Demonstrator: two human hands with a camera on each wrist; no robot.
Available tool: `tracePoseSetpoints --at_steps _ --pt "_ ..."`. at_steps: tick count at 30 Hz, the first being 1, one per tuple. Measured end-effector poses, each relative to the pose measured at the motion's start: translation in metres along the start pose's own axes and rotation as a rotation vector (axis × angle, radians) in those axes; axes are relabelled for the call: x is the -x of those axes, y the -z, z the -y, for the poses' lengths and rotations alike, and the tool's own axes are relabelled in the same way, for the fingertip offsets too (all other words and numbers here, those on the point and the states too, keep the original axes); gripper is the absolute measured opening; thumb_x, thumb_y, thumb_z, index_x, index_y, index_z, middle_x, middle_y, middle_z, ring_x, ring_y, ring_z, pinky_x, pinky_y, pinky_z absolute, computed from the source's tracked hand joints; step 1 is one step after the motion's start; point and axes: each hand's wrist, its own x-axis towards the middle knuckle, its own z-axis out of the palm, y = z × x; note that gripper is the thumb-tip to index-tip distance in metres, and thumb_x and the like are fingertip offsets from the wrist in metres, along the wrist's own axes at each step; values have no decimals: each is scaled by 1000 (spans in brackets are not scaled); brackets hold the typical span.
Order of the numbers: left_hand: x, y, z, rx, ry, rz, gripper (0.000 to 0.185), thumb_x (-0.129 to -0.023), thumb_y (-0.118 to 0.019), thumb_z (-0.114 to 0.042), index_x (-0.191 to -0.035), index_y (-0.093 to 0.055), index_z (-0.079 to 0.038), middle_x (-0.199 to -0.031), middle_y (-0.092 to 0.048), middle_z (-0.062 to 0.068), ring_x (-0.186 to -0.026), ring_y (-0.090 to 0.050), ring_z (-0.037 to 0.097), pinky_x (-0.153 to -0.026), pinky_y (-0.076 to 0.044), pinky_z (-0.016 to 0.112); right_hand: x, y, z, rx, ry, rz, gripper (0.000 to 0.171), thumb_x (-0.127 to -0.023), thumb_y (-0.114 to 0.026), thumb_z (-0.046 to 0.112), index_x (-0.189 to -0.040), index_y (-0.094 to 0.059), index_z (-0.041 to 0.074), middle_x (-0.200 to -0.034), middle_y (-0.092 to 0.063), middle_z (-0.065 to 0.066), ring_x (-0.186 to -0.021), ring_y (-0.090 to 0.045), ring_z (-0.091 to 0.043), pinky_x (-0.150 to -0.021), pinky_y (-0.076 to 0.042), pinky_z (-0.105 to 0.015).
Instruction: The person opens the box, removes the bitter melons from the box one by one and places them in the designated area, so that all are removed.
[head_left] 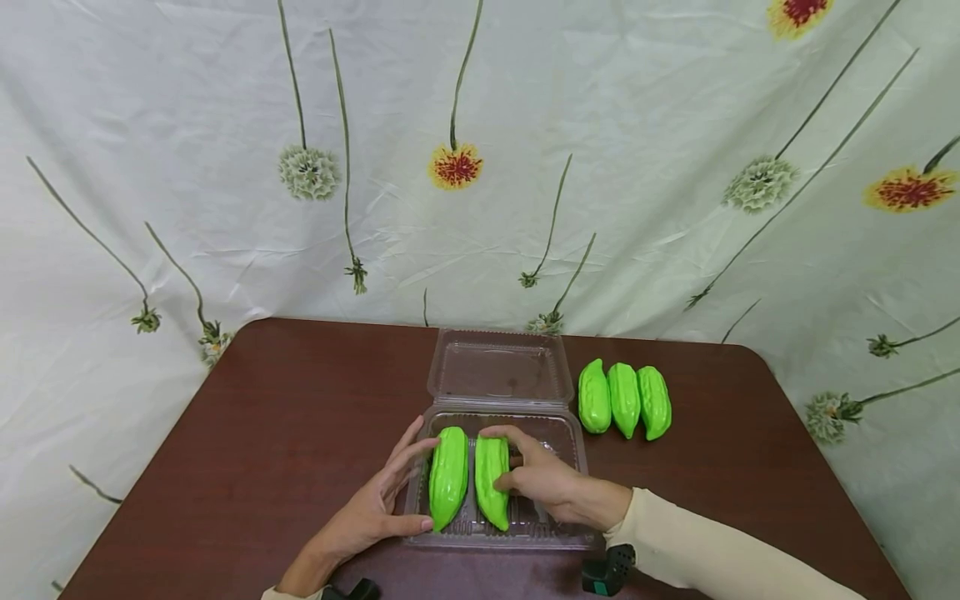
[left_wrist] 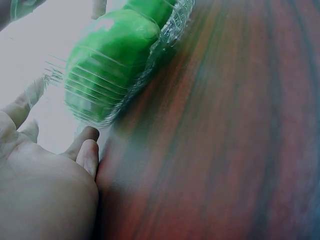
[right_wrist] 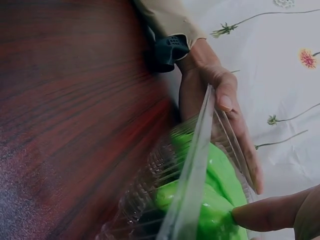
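A clear plastic clamshell container (head_left: 517, 542) sits on the table with its lid (head_left: 501, 367) folded back. Two glossy green, ridged bitter melons lie inside, side by side: the left melon (head_left: 450, 479) and the right melon (head_left: 491, 475). My right hand (head_left: 551, 482) grips the right melon between thumb and fingers; in the right wrist view a fingertip (right_wrist: 245, 216) presses its green surface. Along the container's left side my left hand (head_left: 375, 504) spreads its fingers, thumb by the front corner. The left wrist view has a melon (left_wrist: 107, 65) behind the ribbed clear wall, beside the extended fingers.
To the right of the lid, three more green melons (head_left: 624, 400) lie in a row on the dark brown table (head_left: 300, 417). A white cloth (head_left: 637, 108) printed with flowers hangs behind the table's far edge.
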Motion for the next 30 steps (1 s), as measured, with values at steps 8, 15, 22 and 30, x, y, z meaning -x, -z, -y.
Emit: tracePoseSetpoints --at_steps 8,15,22,30 --pt "1 -1 2 9 -5 -8 85 -89 -71 1 -160 -24 -11 -168 19 2 -146 -10 -14 -110 -20 6 6 10 9 -25 28 31 65 -84 -61 -9 -145 -49 11 -158 -26 -20 -102 -56 -20 -82 -49 -32" --pt "0 0 3 -6 -16 -12 85 -89 -71 1 -159 -24 -10 -168 19 4 -146 -11 -14 -110 -19 5 13 24 21 -28 35 17 63 -89 -62 -3 -148 -47 15 -163 -16 -18 -122 -52 -27 -93 -48 -37" --pt "1 0 2 -7 -10 -12 86 -89 -72 1 -160 -24 -11 -168 18 2 -145 -12 -15 -110 -19 6 18 41 29 -38 57 -11 65 -90 -62 0 -150 -45 19 -164 -15 -11 -117 -50 -26 -91 -46 -37" --pt "1 -1 2 1 -18 -6 87 -88 -72 1 -159 -23 -8 -168 20 5 -145 -13 -14 -111 -19 6 24 63 33 -61 72 -46 66 -92 -63 3 -152 -43 21 -164 -13 -11 -133 -38 -31 -98 -40 -41"
